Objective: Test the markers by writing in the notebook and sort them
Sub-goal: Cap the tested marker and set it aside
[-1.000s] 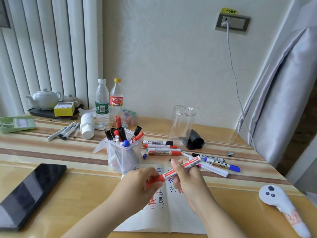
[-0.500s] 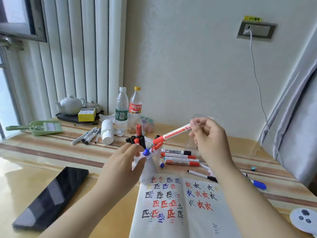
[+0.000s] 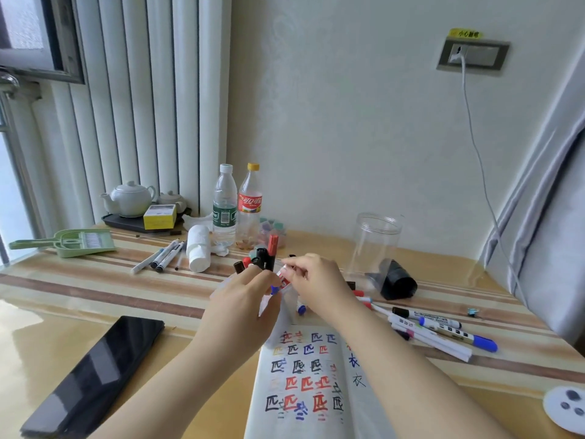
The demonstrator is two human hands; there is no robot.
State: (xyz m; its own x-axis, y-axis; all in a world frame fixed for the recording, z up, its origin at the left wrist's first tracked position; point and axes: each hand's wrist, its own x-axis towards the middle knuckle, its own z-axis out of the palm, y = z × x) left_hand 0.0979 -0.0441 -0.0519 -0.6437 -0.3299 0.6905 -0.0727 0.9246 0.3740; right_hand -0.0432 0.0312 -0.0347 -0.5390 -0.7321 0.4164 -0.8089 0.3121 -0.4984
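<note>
Nearest to us, our open white notebook [image 3: 304,384], with rows of red, black and blue test characters, lies flat on the tan striped table [image 3: 95,299]. Just beyond its top edge our left hand [image 3: 243,299] curls round the clear plastic marker cup [image 3: 278,312], steadying it. Our right hand [image 3: 316,277] pinches the red-and-white whiteboard marker [image 3: 284,278] in narrow fingertips, directly over the cup's mouth. The marker's long axis slants down and left, toward the cup, so we judge that the coming move is a short drop into it, and the right hand is the nearer one. Black and red capped markers [image 3: 266,255] already stand in the cup. To the right, loose markers [image 3: 443,327] lie on the table, apparently untested. Farther back stands a tall clear plastic jar [image 3: 376,245], which looks empty.
</note>
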